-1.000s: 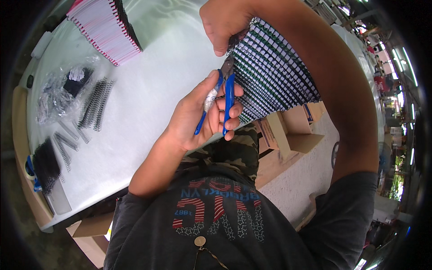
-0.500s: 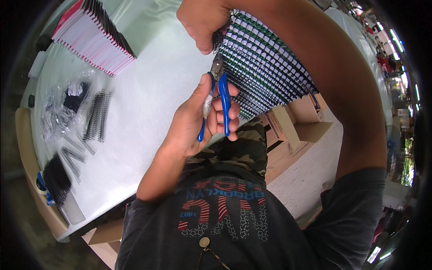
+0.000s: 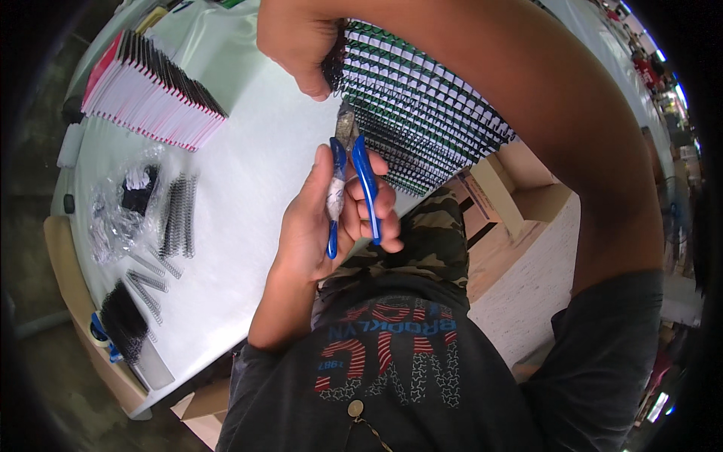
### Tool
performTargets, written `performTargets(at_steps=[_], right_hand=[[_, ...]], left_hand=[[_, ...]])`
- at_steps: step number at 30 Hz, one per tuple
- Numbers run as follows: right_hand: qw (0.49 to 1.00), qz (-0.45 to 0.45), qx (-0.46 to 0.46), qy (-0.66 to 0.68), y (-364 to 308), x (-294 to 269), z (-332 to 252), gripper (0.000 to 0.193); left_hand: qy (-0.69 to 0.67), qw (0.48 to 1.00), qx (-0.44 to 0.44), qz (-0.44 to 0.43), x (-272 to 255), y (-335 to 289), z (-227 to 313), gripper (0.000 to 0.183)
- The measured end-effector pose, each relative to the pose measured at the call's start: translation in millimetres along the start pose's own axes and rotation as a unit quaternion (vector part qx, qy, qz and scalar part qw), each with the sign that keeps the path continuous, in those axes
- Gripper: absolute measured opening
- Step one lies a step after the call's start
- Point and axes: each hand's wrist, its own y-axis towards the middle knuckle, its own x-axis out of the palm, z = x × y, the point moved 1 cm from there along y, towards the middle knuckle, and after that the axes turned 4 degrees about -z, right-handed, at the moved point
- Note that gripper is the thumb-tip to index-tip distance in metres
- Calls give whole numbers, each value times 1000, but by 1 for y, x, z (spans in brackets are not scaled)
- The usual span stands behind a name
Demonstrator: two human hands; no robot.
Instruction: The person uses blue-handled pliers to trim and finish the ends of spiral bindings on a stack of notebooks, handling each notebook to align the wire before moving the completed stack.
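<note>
My left hand [image 3: 301, 222] is closed round a pair of pliers [image 3: 369, 188] with blue handles, one of them wrapped in white. The handles are spread, and the metal jaws point away from me at the near left corner of a stack of spiral-bound notebooks [image 3: 422, 105]. Black coils and green-and-white edges run in rows along that stack. From the right, my right arm reaches over the notebooks, and my right hand [image 3: 301, 45] grips their left end by the dark coil ends. Its fingertips are partly hidden behind the stack.
Pink-edged notebooks with black coils [image 3: 154, 98] stand at the far left of the white table [image 3: 248, 181]. Nearer lie a clear plastic bag [image 3: 117, 215], loose wire coils [image 3: 179, 215], a black coil bundle [image 3: 124, 316] and blue-handled tools [image 3: 102, 331]. An open cardboard box [image 3: 501, 188] stands at right.
The view has shifted, so the table items appear farther right. Both hands, the pliers and the notebook stack have moved left. The grip of each hand looks the same.
</note>
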Motion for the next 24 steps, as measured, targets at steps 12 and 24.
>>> performTargets(at_steps=[12,24], right_hand=[[1000,-3,-17,16,1,2,2,34],[1000,-12,-23,1,11,0,-9,33]], left_hand=[[-34,999,-2,-5,-3,9,12,60],[28,998,-1,-55,0,9,11,66]])
